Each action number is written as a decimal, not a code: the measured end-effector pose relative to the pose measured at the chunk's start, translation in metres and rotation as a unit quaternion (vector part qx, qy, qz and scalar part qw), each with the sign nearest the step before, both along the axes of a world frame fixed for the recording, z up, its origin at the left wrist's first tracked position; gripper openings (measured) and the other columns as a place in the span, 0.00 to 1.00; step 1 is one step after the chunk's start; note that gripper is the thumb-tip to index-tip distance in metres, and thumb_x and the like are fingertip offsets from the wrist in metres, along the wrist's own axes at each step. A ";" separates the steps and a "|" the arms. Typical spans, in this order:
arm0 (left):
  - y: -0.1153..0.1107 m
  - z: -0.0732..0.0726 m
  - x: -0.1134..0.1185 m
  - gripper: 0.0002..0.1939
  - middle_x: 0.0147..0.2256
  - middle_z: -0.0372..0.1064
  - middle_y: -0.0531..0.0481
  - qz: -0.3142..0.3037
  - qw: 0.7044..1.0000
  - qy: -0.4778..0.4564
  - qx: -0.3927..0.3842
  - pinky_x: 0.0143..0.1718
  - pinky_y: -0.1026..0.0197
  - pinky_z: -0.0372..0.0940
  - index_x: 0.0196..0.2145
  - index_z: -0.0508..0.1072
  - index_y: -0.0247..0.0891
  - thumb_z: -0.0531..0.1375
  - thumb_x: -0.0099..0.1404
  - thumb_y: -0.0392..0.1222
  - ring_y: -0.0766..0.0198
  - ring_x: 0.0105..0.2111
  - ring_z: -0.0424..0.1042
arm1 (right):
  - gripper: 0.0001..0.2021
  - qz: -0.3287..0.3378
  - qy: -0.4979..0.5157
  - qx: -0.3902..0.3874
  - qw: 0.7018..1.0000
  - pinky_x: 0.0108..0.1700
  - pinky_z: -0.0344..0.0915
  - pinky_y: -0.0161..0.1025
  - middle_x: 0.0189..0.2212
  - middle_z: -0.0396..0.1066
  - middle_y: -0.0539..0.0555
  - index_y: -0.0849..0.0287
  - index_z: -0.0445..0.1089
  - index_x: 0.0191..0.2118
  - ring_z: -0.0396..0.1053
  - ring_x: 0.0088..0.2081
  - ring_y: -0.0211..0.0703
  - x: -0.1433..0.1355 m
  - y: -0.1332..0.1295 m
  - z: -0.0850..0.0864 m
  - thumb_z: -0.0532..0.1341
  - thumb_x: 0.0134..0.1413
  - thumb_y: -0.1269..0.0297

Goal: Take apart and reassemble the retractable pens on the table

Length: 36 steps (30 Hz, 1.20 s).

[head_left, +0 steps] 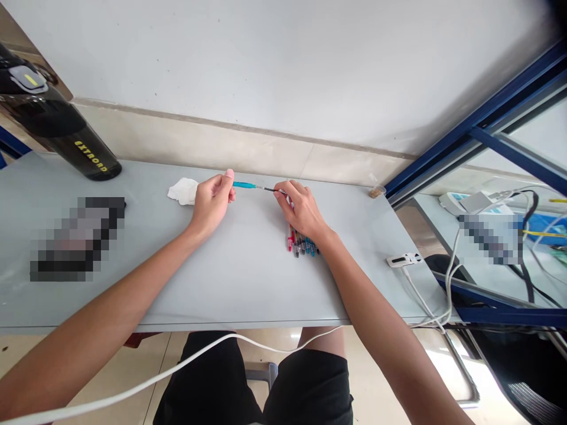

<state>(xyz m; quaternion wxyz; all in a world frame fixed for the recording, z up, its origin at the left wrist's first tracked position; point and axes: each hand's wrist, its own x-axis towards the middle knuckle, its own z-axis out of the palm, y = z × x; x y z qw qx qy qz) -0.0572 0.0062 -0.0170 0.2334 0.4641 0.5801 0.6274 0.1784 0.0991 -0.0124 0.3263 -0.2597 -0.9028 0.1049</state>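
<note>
Between my hands, above the grey desk (248, 271), stretches a slim blue pen-like stick (243, 185) with a silver section and a thin dark end. My left hand (213, 200) grips its blue end, thumb pointing up. The fingertips of my right hand (301, 206) pinch at the thin dark end, so its tip is hidden. Several pens (302, 243) with red, dark and blue parts lie together below my right hand, which covers their far ends. A crumpled white tissue (182, 191) rests just beyond my left hand.
On the left stand a black bottle (84, 139) and a blurred dark phone-like object (80, 239). A small clear cup (377, 192) sits at the back right. A white power strip (404, 260) with cables lies by the right edge. A white cable (177, 375) crosses above my lap.
</note>
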 end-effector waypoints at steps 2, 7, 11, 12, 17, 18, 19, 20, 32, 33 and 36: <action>0.000 0.000 0.001 0.33 0.26 0.69 0.50 -0.013 1.000 0.006 -0.005 0.32 0.60 0.65 0.25 0.68 0.40 0.61 0.74 0.71 0.65 0.28 0.68 | 0.13 0.002 -0.004 0.003 1.000 0.49 0.59 0.46 0.42 0.75 0.55 0.52 0.70 0.52 0.70 0.41 0.50 0.000 -0.001 0.000 0.49 0.83 0.56; -0.001 0.000 0.004 0.31 0.28 0.70 0.50 -0.041 0.999 0.010 -0.015 0.34 0.60 0.66 0.27 0.69 0.40 0.62 0.74 0.70 0.65 0.29 0.68 | 0.13 0.006 -0.008 0.007 1.000 0.49 0.60 0.46 0.42 0.75 0.56 0.52 0.70 0.52 0.70 0.43 0.50 -0.001 -0.001 -0.001 0.50 0.83 0.56; -0.002 0.001 0.004 0.31 0.28 0.71 0.50 -0.040 0.999 0.013 -0.016 0.34 0.60 0.66 0.27 0.69 0.40 0.62 0.73 0.70 0.64 0.29 0.69 | 0.12 0.011 -0.004 0.013 1.000 0.49 0.60 0.46 0.42 0.74 0.56 0.53 0.70 0.51 0.70 0.42 0.50 -0.001 0.000 -0.001 0.50 0.83 0.57; -0.002 0.001 0.004 0.31 0.28 0.71 0.50 -0.040 0.999 0.013 -0.015 0.34 0.60 0.66 0.27 0.69 0.40 0.63 0.74 0.70 0.64 0.29 0.69 | 0.12 0.012 -0.003 0.015 1.000 0.49 0.60 0.46 0.42 0.74 0.56 0.53 0.70 0.52 0.70 0.42 0.50 -0.001 0.000 -0.001 0.50 0.83 0.57; -0.003 -0.002 0.004 0.28 0.29 0.73 0.49 -0.053 0.998 0.031 -0.017 0.32 0.60 0.63 0.29 0.72 0.40 0.64 0.74 0.68 0.64 0.30 0.70 | 0.13 0.018 -0.009 0.014 1.000 0.48 0.60 0.46 0.42 0.74 0.56 0.52 0.70 0.52 0.70 0.41 0.50 -0.001 -0.001 -0.001 0.50 0.83 0.57; -0.003 -0.002 0.005 0.27 0.29 0.73 0.49 -0.056 0.998 0.039 -0.020 0.32 0.60 0.62 0.30 0.73 0.40 0.64 0.74 0.67 0.64 0.31 0.70 | 0.12 0.021 -0.010 0.012 1.000 0.48 0.61 0.46 0.42 0.75 0.56 0.52 0.70 0.52 0.70 0.41 0.49 -0.002 -0.001 -0.001 0.50 0.83 0.57; -0.003 -0.002 0.005 0.27 0.30 0.74 0.49 -0.059 0.997 0.048 -0.024 0.32 0.60 0.62 0.31 0.74 0.40 0.65 0.73 0.67 0.63 0.31 0.71 | 0.12 0.024 -0.010 0.011 1.000 0.48 0.61 0.46 0.43 0.75 0.56 0.52 0.70 0.52 0.70 0.41 0.49 -0.002 -0.001 -0.001 0.50 0.83 0.57; -0.004 -0.002 0.006 0.26 0.30 0.75 0.50 -0.063 0.996 0.057 -0.027 0.32 0.60 0.62 0.32 0.75 0.40 0.65 0.73 0.66 0.63 0.32 0.72 | 0.12 0.027 -0.010 0.009 1.000 0.48 0.61 0.47 0.43 0.75 0.56 0.52 0.70 0.53 0.70 0.41 0.50 -0.002 -0.001 -0.002 0.51 0.83 0.57; -0.007 0.000 0.009 0.18 0.40 0.82 0.46 -0.107 0.991 0.075 -0.030 0.42 0.56 0.71 0.41 0.82 0.41 0.70 0.70 0.60 0.55 0.43 0.80 | 0.11 0.052 -0.005 -0.011 0.999 0.49 0.61 0.47 0.43 0.77 0.56 0.53 0.69 0.51 0.71 0.42 0.49 -0.003 0.001 -0.009 0.53 0.82 0.55; -0.007 0.000 0.009 0.17 0.40 0.82 0.46 -0.109 0.991 0.078 -0.028 0.43 0.56 0.71 0.42 0.83 0.42 0.70 0.70 0.59 0.55 0.43 0.80 | 0.12 0.054 -0.008 -0.009 0.998 0.48 0.61 0.47 0.43 0.77 0.56 0.53 0.70 0.51 0.71 0.42 0.50 -0.003 0.000 -0.008 0.53 0.83 0.55; -0.007 0.000 0.007 0.15 0.41 0.82 0.47 -0.114 0.990 0.084 -0.023 0.45 0.55 0.71 0.43 0.84 0.42 0.71 0.69 0.56 0.55 0.43 0.80 | 0.14 0.058 -0.017 -0.005 0.998 0.48 0.60 0.47 0.44 0.77 0.57 0.53 0.70 0.51 0.71 0.43 0.50 -0.003 -0.001 -0.006 0.52 0.83 0.53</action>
